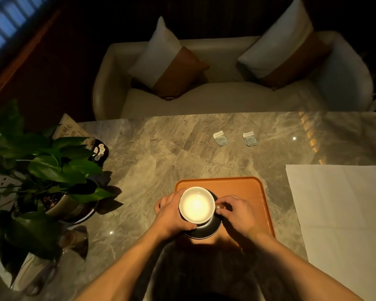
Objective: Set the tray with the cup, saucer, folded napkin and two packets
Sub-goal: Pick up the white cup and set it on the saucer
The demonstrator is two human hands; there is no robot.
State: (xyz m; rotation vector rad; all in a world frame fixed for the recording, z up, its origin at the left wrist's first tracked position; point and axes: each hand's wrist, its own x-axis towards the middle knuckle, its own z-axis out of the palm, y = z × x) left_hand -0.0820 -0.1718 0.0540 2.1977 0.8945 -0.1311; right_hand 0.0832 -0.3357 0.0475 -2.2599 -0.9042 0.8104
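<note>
While left hand [172,213] cups cup [197,204], right hand [234,211] pinches handle (mostly hidden), saucer [213,227] half-covered

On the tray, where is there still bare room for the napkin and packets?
The tray is bare along its far edge and down its right half, right of the right hand. Its left near part is crowded: the saucer and cup sit there, with the left hand around the cup. The packets lie on the table.

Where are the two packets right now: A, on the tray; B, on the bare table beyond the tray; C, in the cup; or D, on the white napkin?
B: both packets lie on the marble table, beyond the orange tray.
</note>
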